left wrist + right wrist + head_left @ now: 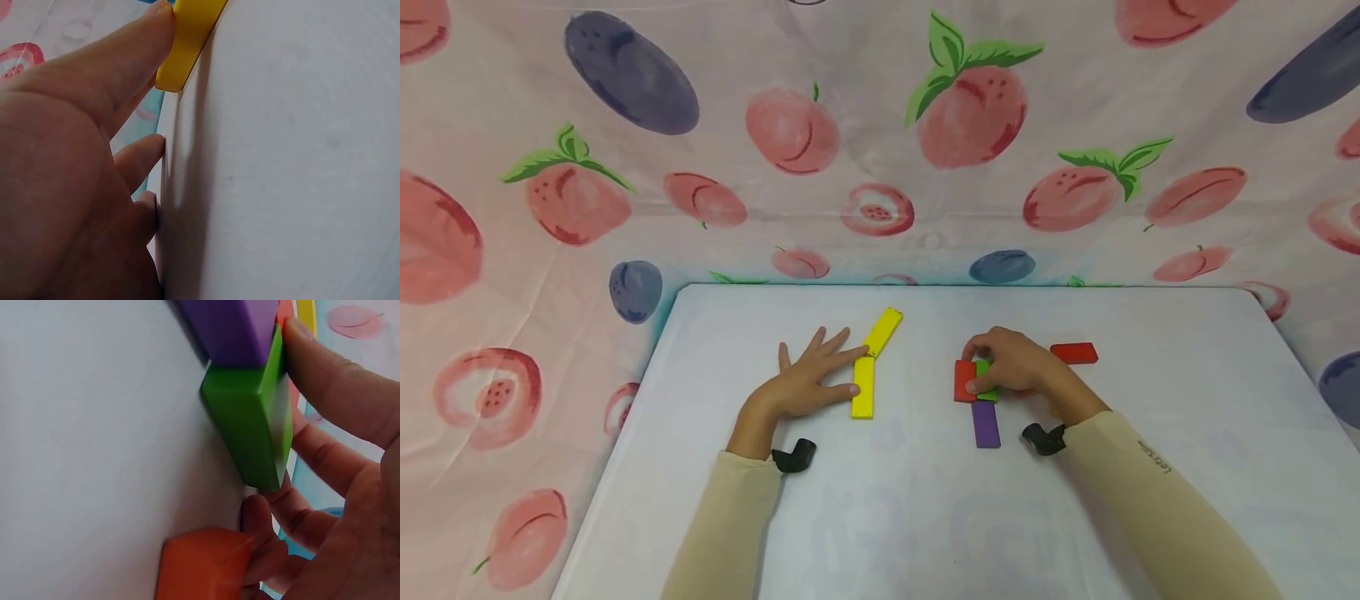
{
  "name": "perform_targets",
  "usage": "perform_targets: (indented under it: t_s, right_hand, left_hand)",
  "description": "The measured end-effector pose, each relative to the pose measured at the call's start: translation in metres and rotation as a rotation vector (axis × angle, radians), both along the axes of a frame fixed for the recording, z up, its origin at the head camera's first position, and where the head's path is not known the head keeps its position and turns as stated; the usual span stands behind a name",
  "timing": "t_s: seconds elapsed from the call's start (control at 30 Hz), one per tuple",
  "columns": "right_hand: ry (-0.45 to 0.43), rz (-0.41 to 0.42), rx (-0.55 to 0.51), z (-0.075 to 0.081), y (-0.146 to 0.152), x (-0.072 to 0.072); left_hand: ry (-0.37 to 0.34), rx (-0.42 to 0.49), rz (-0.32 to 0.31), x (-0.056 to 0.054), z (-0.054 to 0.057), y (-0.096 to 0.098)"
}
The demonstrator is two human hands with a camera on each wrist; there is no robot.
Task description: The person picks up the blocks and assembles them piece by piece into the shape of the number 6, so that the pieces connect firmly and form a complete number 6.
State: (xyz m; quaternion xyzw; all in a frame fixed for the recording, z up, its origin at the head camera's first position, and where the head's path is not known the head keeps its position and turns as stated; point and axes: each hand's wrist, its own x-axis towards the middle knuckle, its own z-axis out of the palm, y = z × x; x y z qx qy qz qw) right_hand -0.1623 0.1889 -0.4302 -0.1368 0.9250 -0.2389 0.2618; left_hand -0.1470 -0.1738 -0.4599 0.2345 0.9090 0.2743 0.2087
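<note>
With its fingers spread, my left hand (805, 379) touches a yellow block (864, 387) by the thumb and index finger. A second yellow block (883, 331) lies slanted at the far end of the first. Over to the right, my right hand (1018, 358) pinches a red block (964, 379), thumb at its near side and index finger at its far edge. That red block is beside a green block (244, 403), partly hidden under the hand in the head view. A purple block (987, 425) extends toward me from the green one's near end.
Another red block (1073, 353) lies beyond my right wrist. An orange block (203, 565) shows below the right hand's fingers in the right wrist view. The white tabletop (910, 500) meets a fruit-patterned cloth (880, 150) at its far edge.
</note>
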Motion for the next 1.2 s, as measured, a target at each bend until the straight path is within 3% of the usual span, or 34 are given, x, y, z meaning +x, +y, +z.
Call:
perform_targets:
  t_s: [0.2,0.63,1.2]
  right_hand:
    - [-0.034,-0.036,0.012,0.002,-0.0056,-0.0007]
    - [-0.062,-0.004,0.054,0.0064,-0.0066,-0.0011]
    - [-0.046,-0.109,-0.138,0.0019,-0.004,0.0022]
  left_hand:
    - [0.004,0.003,0.003,-0.0008,-0.0026,-0.0003]
    - [-0.002,0.017,0.006,-0.0009,-0.0028,-0.0007]
    - [-0.017,0.013,0.009,-0.0012,-0.0016,-0.0009]
